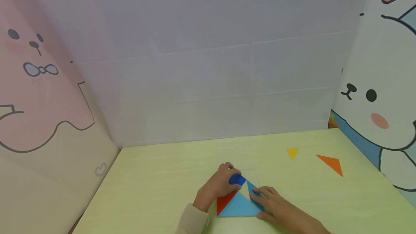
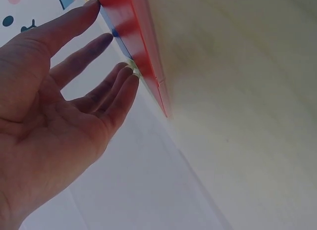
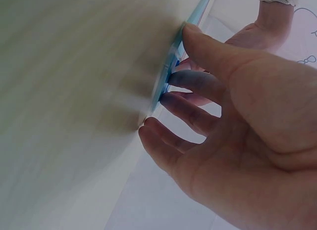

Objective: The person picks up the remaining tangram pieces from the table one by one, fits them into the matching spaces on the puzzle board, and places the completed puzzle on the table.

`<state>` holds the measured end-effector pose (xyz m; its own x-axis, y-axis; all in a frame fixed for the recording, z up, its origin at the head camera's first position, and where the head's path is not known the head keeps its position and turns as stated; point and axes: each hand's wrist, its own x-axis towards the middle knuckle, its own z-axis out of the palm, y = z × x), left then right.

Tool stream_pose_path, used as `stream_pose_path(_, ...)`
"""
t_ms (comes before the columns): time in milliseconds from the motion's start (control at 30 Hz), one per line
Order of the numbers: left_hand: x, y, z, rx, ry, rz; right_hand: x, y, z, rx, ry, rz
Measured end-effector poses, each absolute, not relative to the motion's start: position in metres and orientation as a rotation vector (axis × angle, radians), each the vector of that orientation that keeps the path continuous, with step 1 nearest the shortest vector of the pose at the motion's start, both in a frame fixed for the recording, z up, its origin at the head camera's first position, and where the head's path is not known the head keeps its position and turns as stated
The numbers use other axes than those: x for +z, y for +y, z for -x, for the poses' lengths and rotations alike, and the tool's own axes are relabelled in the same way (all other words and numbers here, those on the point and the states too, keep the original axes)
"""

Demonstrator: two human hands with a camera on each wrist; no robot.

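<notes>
Both my hands are down on the worktop (image 1: pixel 152 183), busy w/ a cluster of flat coloured pieces near my side. L hand (image 1: pixel 224 180) is at the dark blue piece (image 1: pixel 238 179), top of the cluster: thumb to the near side of it, fingers to the far side, loosely bent rather than clenched. L wrist view has the thumb tip touching the edge of the red piece (image 1: pixel 225 201), which lies just below that hand. R hand (image 1: pixel 276 205) rests on the blue triangle (image 1: pixel 251 187) at the cluster's R side, fingers relaxed and spread, not wrapped round anything; thumb's by the R corner of the light blue triangle (image 1: pixel 240 207). That one lies along the bottom, long edge toward me, red against its L slope. Btw. the blues there's a pale patch (can't tell if it's a gap or a piece).

Well apart, farther off to the R: a small yellow triangle (image 1: pixel 293 152), plus an orange triangle (image 1: pixel 333 163) beyond it. My L sleeve (image 1: pixel 193 219) is cream. Behind, a creased white sheet (image 1: pixel 195 64); cartoon animals on the L panel (image 1: pixel 48 100) and R panel (image 1: pixel 383 68).
</notes>
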<state>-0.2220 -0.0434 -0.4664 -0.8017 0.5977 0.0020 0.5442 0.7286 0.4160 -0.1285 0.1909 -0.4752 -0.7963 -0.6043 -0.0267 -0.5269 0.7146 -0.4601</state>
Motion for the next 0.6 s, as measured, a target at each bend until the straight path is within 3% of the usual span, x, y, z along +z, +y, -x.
stream_pose_path(600, -0.471, -0.053, 0.217, 0.572, 2.85, -1.035, -0.477, 0.19, 0.129, -0.646, 2.761, 0.914)
